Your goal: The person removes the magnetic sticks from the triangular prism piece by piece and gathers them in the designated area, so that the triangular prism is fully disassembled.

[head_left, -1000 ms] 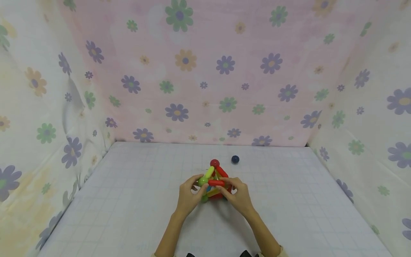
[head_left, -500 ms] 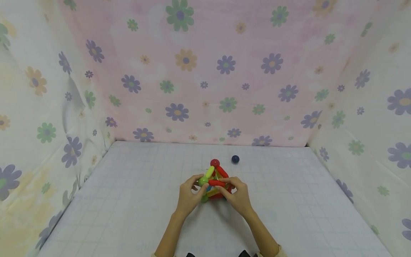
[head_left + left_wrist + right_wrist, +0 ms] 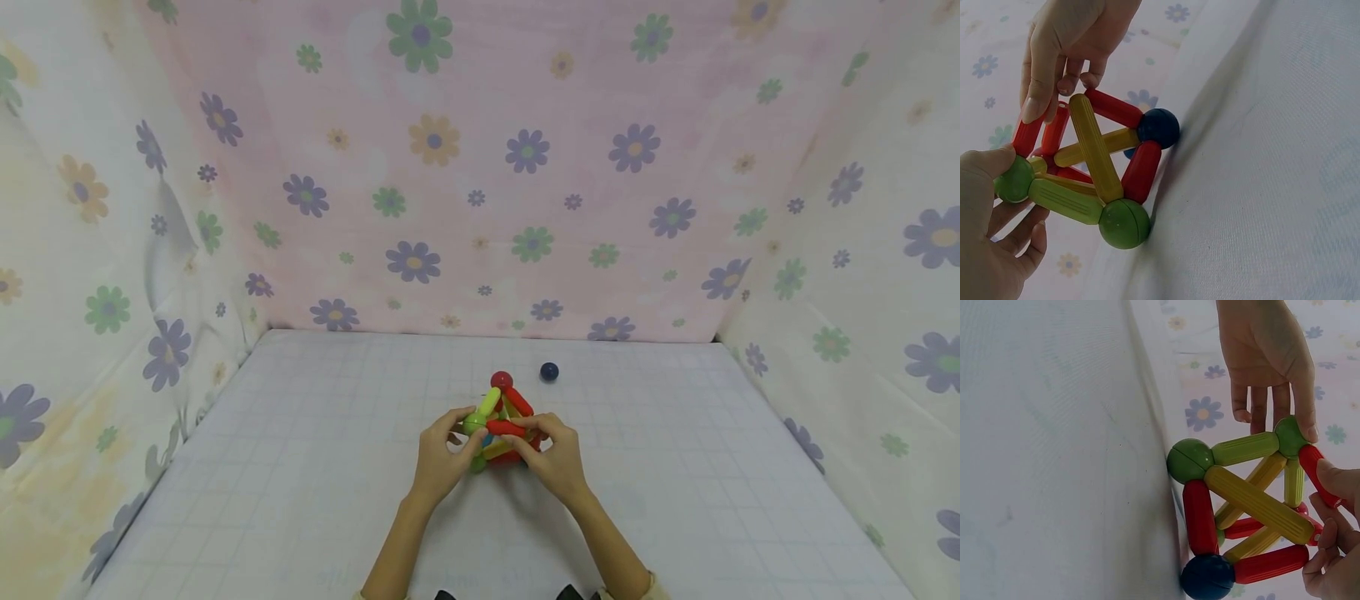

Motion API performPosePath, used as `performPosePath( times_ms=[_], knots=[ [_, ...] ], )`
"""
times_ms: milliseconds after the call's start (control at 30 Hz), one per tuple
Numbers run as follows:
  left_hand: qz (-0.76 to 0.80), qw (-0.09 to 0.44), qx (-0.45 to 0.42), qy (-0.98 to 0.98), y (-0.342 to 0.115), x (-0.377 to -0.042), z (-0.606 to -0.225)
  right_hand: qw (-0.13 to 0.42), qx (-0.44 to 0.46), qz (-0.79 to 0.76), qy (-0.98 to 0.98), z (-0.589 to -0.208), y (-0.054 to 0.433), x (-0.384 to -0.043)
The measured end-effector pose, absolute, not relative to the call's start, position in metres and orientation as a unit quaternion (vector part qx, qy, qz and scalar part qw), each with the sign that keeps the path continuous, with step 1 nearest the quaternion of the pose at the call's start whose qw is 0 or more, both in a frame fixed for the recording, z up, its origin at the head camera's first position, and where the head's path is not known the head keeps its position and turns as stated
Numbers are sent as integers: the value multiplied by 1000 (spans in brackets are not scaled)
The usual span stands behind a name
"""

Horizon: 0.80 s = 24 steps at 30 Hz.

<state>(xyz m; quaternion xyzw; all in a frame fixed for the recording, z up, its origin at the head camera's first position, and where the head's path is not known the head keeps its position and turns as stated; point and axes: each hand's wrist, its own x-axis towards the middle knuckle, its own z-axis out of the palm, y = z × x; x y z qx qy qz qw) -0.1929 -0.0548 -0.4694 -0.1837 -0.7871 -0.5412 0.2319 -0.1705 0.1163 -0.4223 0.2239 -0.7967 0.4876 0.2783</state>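
A frame of magnetic rods and balls stands on the table in front of me. With thumb and fingers my left hand (image 3: 441, 457) holds the upper green ball (image 3: 1014, 179), at the frame's top left corner. My right hand (image 3: 557, 457) pinches a short red rod (image 3: 1319, 469) whose left end meets that ball. Below are another green ball (image 3: 1124, 223) and a dark blue ball (image 3: 1208, 576), joined by a red rod (image 3: 1142, 172). A yellow rod (image 3: 1260, 503) slants across this side. At the top in the head view sits a red ball (image 3: 502, 381).
A loose dark blue ball (image 3: 549, 372) lies behind the frame, slightly to the right. The white table (image 3: 315, 467) has a faint grid. Flower-patterned cloth (image 3: 480, 167) rises at the back and on both sides.
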Motion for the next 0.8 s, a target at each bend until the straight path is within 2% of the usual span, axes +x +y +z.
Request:
performPosePath(
  times_ms=[133, 300, 433, 533, 800],
  knots=[
    [-541, 231, -183, -788, -55, -193, -469, 279, 221, 485, -799, -424, 117, -171],
    [-540, 235, -188, -786, -55, -193, -469, 281, 209, 487, -800, -444, 120, -182],
    [-538, 243, -195, -783, -55, -192, -468, 308, 192, 478, -799, -455, 126, -191],
    [-538, 240, -195, -784, -56, -191, -469, 319, 186, 481, -795, -453, 130, -193],
    [-545, 230, -184, -785, -55, -190, -469, 280, 205, 506, -789, -427, 135, -185]
  ],
)
